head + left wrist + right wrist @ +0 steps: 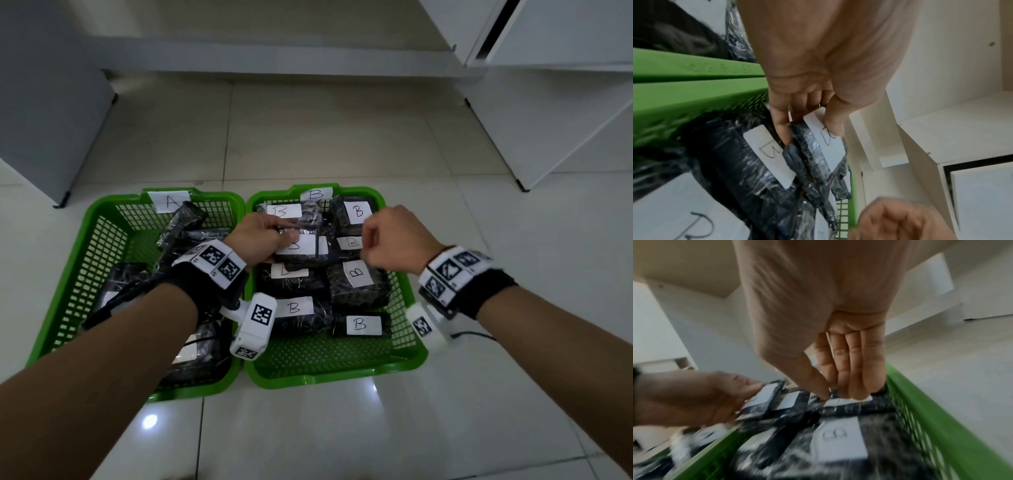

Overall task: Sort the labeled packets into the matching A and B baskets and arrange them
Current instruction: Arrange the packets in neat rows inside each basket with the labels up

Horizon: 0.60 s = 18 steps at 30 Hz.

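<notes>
Floor: pale glossy tiles [342,137] fill the upper middle of the head view, bare between white furniture at upper left and upper right.
A basket [102,240]: green mesh, lower left of the frame, its right rim touching the other basket's left rim; black wrapped packets lie loosely inside.
B basket [407,308]: green mesh, centre of the frame; B packets fill it to the far and right walls, with bare mesh along its near edge.
Left hand [260,236]: over the B basket's left half, thumb and fingers [781,123] curled round the held B packet [824,141], thumb on its white label.
Right hand [394,240]: over the basket's right half; fingers [857,369] held together, tips down on a labelled packet [846,402] by the right wall; whether they pinch it I cannot tell.
Neighbouring packet [748,162]: lies just beside the held one, label B up.
</notes>
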Motion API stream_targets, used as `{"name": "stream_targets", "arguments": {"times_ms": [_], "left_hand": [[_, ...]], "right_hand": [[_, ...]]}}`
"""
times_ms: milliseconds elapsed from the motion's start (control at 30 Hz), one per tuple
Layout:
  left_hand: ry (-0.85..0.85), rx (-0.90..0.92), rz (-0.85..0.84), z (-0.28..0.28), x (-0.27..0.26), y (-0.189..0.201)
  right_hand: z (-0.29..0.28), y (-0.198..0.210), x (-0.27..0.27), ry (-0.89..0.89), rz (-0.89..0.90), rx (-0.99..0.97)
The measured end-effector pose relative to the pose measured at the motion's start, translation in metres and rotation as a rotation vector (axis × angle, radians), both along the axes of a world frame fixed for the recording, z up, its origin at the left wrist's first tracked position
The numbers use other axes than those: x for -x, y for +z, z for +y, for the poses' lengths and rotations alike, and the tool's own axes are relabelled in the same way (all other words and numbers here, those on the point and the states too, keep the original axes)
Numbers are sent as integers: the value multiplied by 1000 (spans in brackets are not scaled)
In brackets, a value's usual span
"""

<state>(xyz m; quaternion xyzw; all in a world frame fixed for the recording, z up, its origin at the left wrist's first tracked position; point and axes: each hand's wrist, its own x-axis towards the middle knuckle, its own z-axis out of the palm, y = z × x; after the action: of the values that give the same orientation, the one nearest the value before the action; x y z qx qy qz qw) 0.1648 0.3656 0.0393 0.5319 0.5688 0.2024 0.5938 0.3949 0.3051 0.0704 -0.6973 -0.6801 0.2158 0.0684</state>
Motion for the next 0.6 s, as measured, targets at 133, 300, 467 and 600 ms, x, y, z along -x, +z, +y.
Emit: {"name": "stream_targets", "arguments": {"times_ms": [133,300,467,600], "left_hand": [[4,39,53,4,7,-16],[5,71,59,8,7,-19],[11,88,21,6,7,-14],[52,115,-55,2,7,-10]], "right_hand": [[-31,-6,18,292,-216,426],[-42,-33,37,489,-451,442],[-42,-39,38,539,-450,389],[-45,-34,36,574,-483,354]]}}
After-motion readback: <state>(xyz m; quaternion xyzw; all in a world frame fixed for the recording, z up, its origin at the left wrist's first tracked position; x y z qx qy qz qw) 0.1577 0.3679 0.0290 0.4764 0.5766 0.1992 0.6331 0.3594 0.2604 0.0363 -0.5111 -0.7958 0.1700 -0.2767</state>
